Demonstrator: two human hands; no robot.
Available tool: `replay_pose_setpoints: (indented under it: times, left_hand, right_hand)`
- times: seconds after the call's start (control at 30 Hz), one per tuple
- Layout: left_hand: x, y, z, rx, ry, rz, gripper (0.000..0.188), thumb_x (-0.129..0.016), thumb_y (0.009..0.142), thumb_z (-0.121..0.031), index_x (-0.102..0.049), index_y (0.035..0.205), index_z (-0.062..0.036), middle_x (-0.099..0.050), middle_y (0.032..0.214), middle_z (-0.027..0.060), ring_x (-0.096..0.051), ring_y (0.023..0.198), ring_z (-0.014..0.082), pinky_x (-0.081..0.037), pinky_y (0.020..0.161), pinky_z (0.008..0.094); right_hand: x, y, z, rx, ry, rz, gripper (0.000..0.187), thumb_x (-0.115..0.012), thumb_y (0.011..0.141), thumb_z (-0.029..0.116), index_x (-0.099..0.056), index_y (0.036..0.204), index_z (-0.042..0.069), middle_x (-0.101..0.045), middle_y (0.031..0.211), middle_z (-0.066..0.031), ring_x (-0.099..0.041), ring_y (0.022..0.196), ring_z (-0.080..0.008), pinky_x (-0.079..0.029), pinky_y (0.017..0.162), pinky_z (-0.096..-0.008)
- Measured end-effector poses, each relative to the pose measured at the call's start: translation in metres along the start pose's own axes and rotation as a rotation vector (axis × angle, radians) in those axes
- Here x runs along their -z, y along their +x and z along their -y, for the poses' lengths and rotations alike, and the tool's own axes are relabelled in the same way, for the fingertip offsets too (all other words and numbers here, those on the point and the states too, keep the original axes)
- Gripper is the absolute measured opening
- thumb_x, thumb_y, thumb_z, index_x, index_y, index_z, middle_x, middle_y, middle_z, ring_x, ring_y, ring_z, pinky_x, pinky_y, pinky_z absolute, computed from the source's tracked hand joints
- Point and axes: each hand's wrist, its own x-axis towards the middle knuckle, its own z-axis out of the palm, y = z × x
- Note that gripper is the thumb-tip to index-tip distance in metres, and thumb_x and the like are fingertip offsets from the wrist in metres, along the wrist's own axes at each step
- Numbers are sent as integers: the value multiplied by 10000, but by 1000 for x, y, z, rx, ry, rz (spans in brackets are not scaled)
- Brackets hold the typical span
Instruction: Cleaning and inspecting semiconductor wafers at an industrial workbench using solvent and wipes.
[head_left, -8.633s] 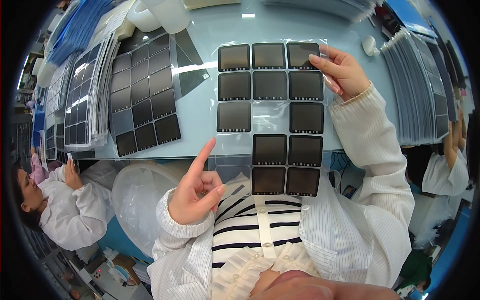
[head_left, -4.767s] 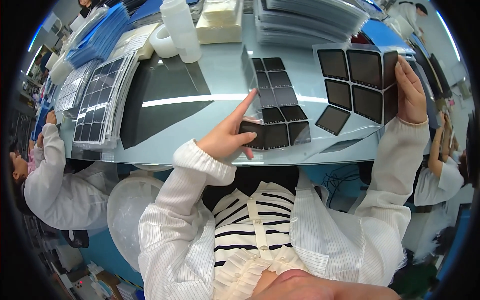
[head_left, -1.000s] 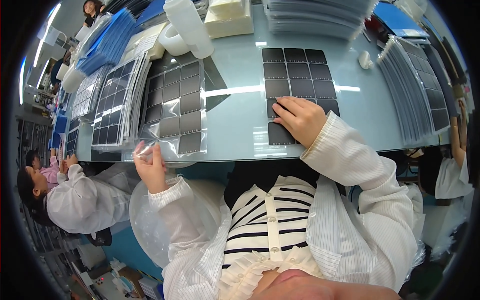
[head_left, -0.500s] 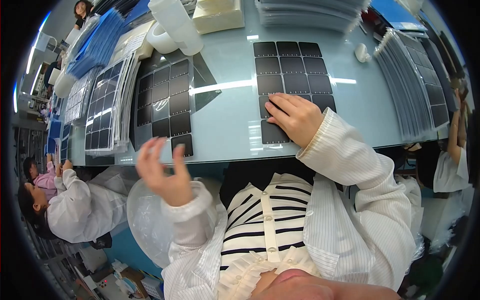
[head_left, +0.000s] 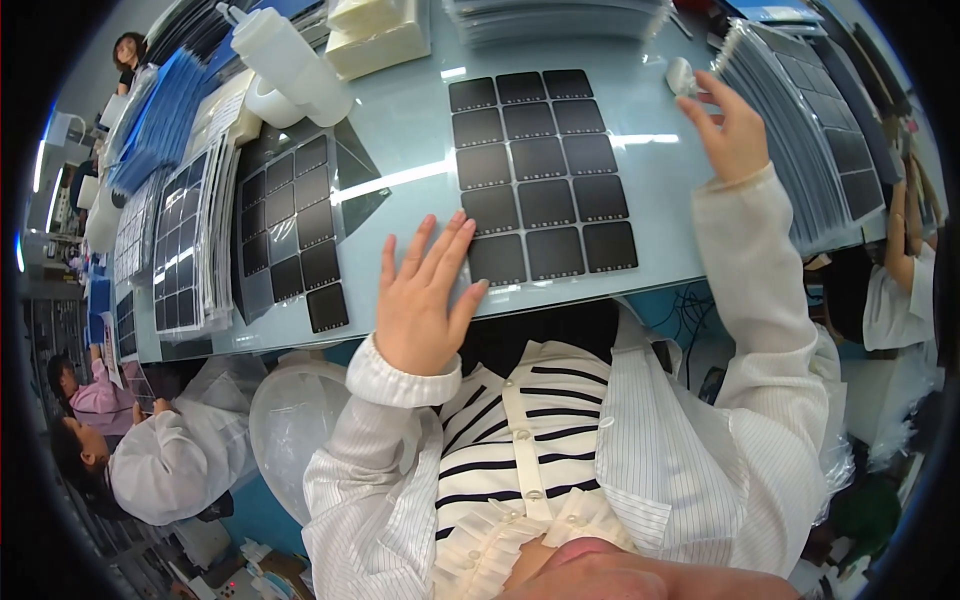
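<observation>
Nearest the body, the left hand [head_left: 425, 300] lies flat on the pale blue table [head_left: 400, 150], palm down, all five fingers spread and extended; it grasps nothing. Its fingertips touch the near-left corner of the sheet of dark square tiles [head_left: 540, 172], which lies flat just in front of the person, at the table's near edge. This sheet carries fifteen tiles, counted as five rows of three.

Left of it, a second sheet of dark tiles [head_left: 290, 235] rests at an angle, apart from the left hand. Its tiles stand in three columns; the exact count cannot be told because glare covers part of it. Further left, stacked tile sheets [head_left: 185, 245] lie on edge-overlapped piles; their number cannot be told.

The right arm extends forward and to the right, sleeve to the wrist. The right hand [head_left: 728, 130] is raised at the far right of the fifteen-tile sheet, fingers loosely curled and partly open. Its fingertips are at a small white object [head_left: 681, 75]; whether they pinch it or only touch it cannot be told. Just beyond that hand, a fanned stack of grey sheets [head_left: 820, 140] runs along the right side.

At the far edge stand one white squeeze bottle [head_left: 285, 60] lying tilted, one roll of white tape [head_left: 268, 103] beside it, and two cream blocks [head_left: 378, 35].
</observation>
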Motion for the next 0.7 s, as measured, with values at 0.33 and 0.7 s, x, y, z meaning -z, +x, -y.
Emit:
replay_pose_setpoints:
  times: [0.33, 0.7]
  left_hand:
    - [18, -9, 4, 76, 155, 97, 528, -509, 876, -249, -401, 1376, -119, -434, 1404, 51, -298, 1345, 327, -97, 1112, 488]
    - [1, -13, 2, 112, -181, -48, 591, -640, 813, -124, -413, 1350, -30, -465, 1361, 114, -295, 1342, 338, -252, 1074, 441]
  right_hand:
    - [-59, 40, -90, -206, -280, -31, 547, -575, 858, 478, -586, 1196, 49, -648, 1033, -130, -621, 936, -262, -464, 837, -355]
    - [-59, 58, -49, -353, 26, -163, 400, -668, 795, 374, -652, 1016, 41, -669, 953, -173, -644, 872, -290, -485, 771, -386]
